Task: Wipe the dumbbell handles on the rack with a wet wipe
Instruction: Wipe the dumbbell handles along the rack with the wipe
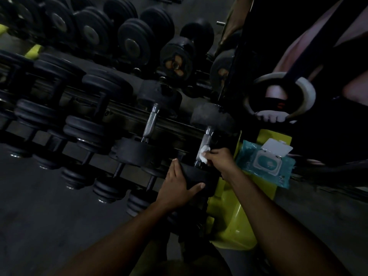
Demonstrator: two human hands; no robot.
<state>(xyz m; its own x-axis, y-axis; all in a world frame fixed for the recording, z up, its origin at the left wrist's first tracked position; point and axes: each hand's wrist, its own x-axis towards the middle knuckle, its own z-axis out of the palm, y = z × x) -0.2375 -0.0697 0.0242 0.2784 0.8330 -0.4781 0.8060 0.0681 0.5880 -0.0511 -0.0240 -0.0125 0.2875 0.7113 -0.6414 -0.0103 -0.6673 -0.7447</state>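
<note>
**Wiping at the right end of the rack, most handles still ahead**

The wet wipe (205,154) sits bunched against the lower part of a steel handle (204,144), on the dumbbell at the right end of the near rack row. The right hand (219,160) pinches the wipe and presses it to the handle. The left hand (179,186) grips the near black head (199,177) of the same dumbbell, thumb over its front face, seemingly to steady it.

Progress, as a judgement: early. One handle is under the wipe, with its upper part bare above the wipe. The neighbouring handle (150,122) to the left shows no wipe on it; whether it is already clean cannot be told in this dim light. Many more dumbbells run leftward along the rack (119,114) and on the row behind.

Room and edges:
- The gap between the two heads is narrow; the right hand works between them with little slack.
- Just right of that hand, a yellow frame part (249,206) carries the open wipe pack (266,162), lid up, near for a fresh sheet.
- Farther right, another person's hand holds a ring (306,90); that side is crowded.
- Left of the hands, the floor (39,196) in front of the rack gives space to shift along.
</note>
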